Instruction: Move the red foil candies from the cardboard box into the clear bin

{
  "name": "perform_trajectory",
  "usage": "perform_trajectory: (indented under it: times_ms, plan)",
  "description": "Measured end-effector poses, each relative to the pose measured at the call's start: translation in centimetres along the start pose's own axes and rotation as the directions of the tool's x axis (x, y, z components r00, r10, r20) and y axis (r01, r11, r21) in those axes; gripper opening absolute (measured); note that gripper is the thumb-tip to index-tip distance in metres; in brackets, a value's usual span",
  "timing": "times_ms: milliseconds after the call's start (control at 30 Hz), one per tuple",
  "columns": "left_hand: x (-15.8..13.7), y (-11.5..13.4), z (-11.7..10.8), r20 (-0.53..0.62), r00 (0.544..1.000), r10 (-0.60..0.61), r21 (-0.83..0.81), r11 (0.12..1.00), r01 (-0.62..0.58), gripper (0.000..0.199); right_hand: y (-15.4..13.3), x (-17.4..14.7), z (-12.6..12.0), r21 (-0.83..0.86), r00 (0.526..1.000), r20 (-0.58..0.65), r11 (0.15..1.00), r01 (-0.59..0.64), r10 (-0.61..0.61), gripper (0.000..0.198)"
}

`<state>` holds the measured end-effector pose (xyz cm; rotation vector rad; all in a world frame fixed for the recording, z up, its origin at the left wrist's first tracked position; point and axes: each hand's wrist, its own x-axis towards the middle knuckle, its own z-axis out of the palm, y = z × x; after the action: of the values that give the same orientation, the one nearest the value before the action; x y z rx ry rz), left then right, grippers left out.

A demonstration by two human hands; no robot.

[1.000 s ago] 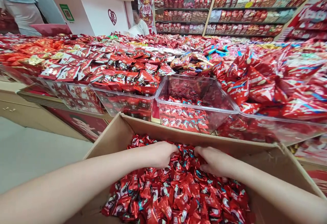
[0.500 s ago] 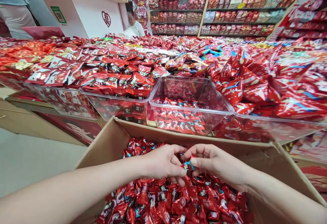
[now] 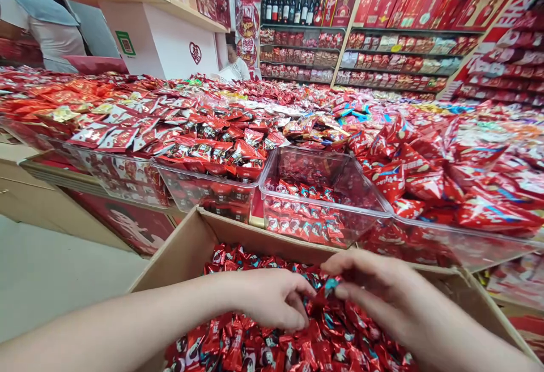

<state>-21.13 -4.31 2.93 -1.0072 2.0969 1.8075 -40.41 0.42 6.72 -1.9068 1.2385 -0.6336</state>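
A cardboard box (image 3: 170,259) in front of me holds a deep heap of small red wrapped candies (image 3: 272,349) with white and teal prints. Over the heap, my left hand (image 3: 278,301) is bent downward, its thumb and fingers curled at a red wrapped candy (image 3: 313,305). My right hand (image 3: 382,295), somewhat blurred, is closed with thumb and fingertips on a wrapped candy (image 3: 331,286) showing a teal patch. The two hands face each other, close together. Behind the box, a clear plastic bin (image 3: 327,205) contains a low layer of similar candies, lined up along its front wall.
Bins of black-and-red packets (image 3: 221,151) and larger red pouches (image 3: 425,174) flank the clear bin. More sweets spread across the counter. Shelves (image 3: 297,43) with bottles and red boxes line the back wall. One person (image 3: 240,69) is behind the counter, another (image 3: 51,26) at left.
The view has tilted upward, so the counter and box sit lower. My right hand has drawn slightly away from my left, with the teal-patched candy at its fingertips. My left fingers now curl lower into the heap.
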Motion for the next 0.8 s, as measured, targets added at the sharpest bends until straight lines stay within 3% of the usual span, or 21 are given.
perform_trajectory:
  times_ms: [33,100,167,200,267,300,367,500,600,800]
  plan:
    - [-0.2,0.2,0.0,-0.007,1.0,-0.013,0.1,0.995,0.013,0.052,-1.3,0.1,-1.4,-0.124,0.991,-0.078,0.988,0.094,-0.104,0.01]
    - [-0.6,0.6,0.1,-0.016,1.0,-0.024,0.221,0.975,0.027,0.047,-3.8,1.0,-4.5,-0.375,0.919,-0.234,0.901,0.217,-0.318,0.012]
    - [-0.9,0.8,0.2,-0.007,1.0,-0.013,0.272,0.962,0.015,0.047,-5.5,3.0,-7.2,-0.584,0.856,-0.318,0.795,0.163,-0.409,0.014]
    - [-1.0,0.9,0.2,-0.005,1.0,-0.001,0.291,0.957,0.003,0.047,-5.9,4.4,-8.2,-0.639,0.873,-0.324,0.765,0.081,-0.364,0.013]
    - [-1.1,0.9,0.2,-0.01,1.0,0.024,0.336,0.942,-0.019,0.046,-5.6,7.4,-9.2,-0.677,0.956,-0.239,0.735,-0.037,-0.172,0.013]
    - [-1.2,0.8,0.2,-0.014,0.999,0.03,0.358,0.933,-0.023,0.046,-5.2,9.0,-9.3,-0.679,0.986,-0.154,0.732,-0.06,-0.062,0.014]
    - [-1.2,0.6,0.1,-0.015,0.999,0.033,0.4,0.916,-0.025,0.045,-3.9,11.7,-8.7,-0.669,0.996,0.024,0.742,-0.047,0.084,0.017]
    - [-1.4,0.5,-0.1,0.005,1.0,0.028,0.458,0.889,-0.028,0.048,-1.6,15.0,-6.4,-0.639,0.955,0.218,0.769,-0.015,0.201,0.023]
    - [-1.6,0.7,-0.2,0.036,0.999,0.026,0.527,0.849,-0.041,0.046,-1.1,15.9,-5.1,-0.597,0.898,0.335,0.801,-0.032,0.285,0.026]
    - [-2.1,1.1,-0.3,0.13,0.989,0.074,0.62,0.772,-0.14,0.038,-0.3,16.2,-4.2,-0.569,0.805,0.438,0.817,-0.096,0.4,0.036]
